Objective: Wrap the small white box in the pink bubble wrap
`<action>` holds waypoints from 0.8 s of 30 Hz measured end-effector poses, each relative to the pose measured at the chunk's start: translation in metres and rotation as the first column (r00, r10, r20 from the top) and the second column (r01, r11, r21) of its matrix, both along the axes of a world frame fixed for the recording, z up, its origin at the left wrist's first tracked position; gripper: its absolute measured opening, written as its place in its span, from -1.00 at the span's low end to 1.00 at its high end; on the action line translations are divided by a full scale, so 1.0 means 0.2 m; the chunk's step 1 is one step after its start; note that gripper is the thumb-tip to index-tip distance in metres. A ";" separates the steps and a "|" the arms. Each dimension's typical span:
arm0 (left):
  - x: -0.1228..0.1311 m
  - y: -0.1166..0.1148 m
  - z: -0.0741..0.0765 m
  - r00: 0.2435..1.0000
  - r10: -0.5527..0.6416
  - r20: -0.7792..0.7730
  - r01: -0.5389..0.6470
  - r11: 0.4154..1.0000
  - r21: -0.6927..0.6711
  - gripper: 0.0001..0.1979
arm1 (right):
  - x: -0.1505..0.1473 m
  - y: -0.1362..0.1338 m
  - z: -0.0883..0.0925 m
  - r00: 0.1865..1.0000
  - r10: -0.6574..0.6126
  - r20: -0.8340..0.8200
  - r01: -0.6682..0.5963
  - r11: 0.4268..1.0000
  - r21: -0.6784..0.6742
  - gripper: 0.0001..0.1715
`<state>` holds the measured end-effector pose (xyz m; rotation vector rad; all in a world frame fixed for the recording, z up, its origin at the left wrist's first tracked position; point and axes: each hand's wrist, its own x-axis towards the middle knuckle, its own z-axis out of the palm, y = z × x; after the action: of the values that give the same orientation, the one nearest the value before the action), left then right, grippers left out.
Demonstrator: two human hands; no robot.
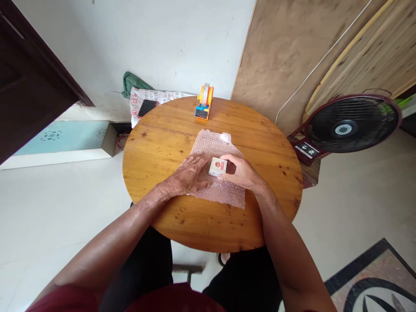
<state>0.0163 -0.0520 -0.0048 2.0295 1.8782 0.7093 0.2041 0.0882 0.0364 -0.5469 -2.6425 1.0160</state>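
A sheet of bubble wrap (224, 195) lies flat on the round wooden table, and a small white box (218, 167) with a red and orange print rests on its middle. My right hand (242, 172) grips the box from the right, thumb at the near edge and fingers at the far edge. On the other side, my left hand (191, 174) lies flat with fingers stretched over the bubble wrap, just left of the box. Whether its fingertips touch the box I cannot tell.
An orange and blue tape dispenser (204, 104) stands at the far side of the wooden table (156, 147). Behind the table's left edge is a printed white sack (138, 97) with a dark phone-like object (147, 108). A black fan (352, 123) stands to the right.
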 end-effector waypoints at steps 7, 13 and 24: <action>0.00 0.00 0.00 1.000 0.006 -0.008 -0.006 1.000 -0.001 -0.13 | 0.00 0.00 0.00 1.000 -0.006 0.024 0.006 1.000 0.005 -0.54; 0.00 -0.01 0.03 0.999 -0.029 0.028 0.028 0.998 0.050 -0.16 | 0.03 0.01 0.03 1.000 -0.005 -0.022 0.003 0.994 -0.113 -0.29; 0.00 -0.11 0.18 0.986 0.140 0.093 -0.149 0.983 0.102 -0.31 | 0.02 0.09 -0.08 0.957 -0.230 -0.178 0.152 0.917 -0.369 -0.53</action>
<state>0.0164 -0.0742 0.0314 1.9064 1.9927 0.9404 0.2086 0.1060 0.0197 -0.7082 -2.1760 1.4072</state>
